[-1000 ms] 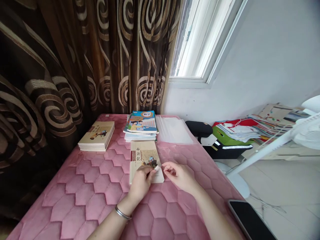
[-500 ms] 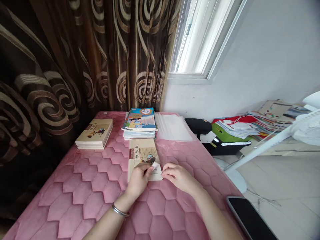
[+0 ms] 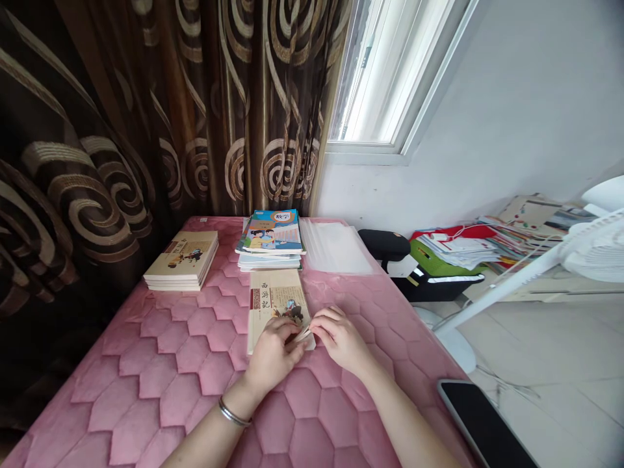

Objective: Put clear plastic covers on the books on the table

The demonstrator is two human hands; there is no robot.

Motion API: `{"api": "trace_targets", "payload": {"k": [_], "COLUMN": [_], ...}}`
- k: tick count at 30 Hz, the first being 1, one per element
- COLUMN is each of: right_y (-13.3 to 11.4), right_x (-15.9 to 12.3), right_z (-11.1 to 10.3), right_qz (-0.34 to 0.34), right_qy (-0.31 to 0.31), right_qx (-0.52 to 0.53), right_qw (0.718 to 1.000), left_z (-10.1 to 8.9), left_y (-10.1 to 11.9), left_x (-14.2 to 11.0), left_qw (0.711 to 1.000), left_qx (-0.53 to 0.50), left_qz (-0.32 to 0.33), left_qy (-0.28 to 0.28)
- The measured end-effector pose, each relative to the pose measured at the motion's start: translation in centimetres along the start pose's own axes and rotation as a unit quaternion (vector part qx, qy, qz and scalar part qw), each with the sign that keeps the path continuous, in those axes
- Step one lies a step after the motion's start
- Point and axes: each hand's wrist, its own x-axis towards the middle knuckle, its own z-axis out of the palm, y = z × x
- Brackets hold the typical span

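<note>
A beige book with Chinese characters and a small illustration on its cover lies flat on the pink quilted surface, its lower right corner bent up. My left hand rests over the lower part of the book, thumb and fingers closed on the raised corner. From the other side my right hand pinches the edge of that same corner. How many leaves are lifted cannot be made out, since fingers cover part of them. A silver bangle circles my left wrist.
Similar books are stacked at the left. Behind the beige book stands a pile of textbooks, beside clear plastic sheets. A dark-screened phone lies near right. Beyond the edge are a white fan and a black box of papers.
My right hand has moved slightly up and left onto the book's corner. That corner, curled up in my left hand before, now lies lower between both hands.
</note>
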Motion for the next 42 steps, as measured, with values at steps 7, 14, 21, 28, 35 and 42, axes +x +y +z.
{"api": "trace_targets", "payload": {"k": [7,14,21,28,35,42], "right_y": [-0.1,0.1,0.5,0.5,0.0,0.1], "right_x": [0.0,0.0,0.3,0.4,0.5,0.5], "right_z": [0.7,1.2,2.1,2.1,1.7,1.7], "right_qz": [-0.015,-0.049,-0.039,-0.034,-0.043,-0.064], "right_qy": [0.091,0.108,0.125,0.128,0.129,0.125], "right_qx": [-0.022,-0.044,-0.036,-0.030,-0.026,-0.016], "right_qw": [0.996,0.992,0.991,0.991,0.990,0.990], "left_z": [0.3,-0.3,-0.3,-0.1,0.1,0.1], "left_y": [-0.3,-0.2,-0.2,-0.3,-0.6,-0.8], "left_x": [0.3,0.8,0.8,0.8,0.7,0.7], "left_qw": [1.000,0.997,0.997,0.997,0.996,0.996], "left_qx": [-0.014,-0.045,-0.042,-0.045,-0.055,-0.060], "left_qz": [-0.019,-0.058,-0.064,-0.062,-0.066,-0.059], "left_qy": [0.018,0.007,0.005,0.003,0.007,0.010]}}
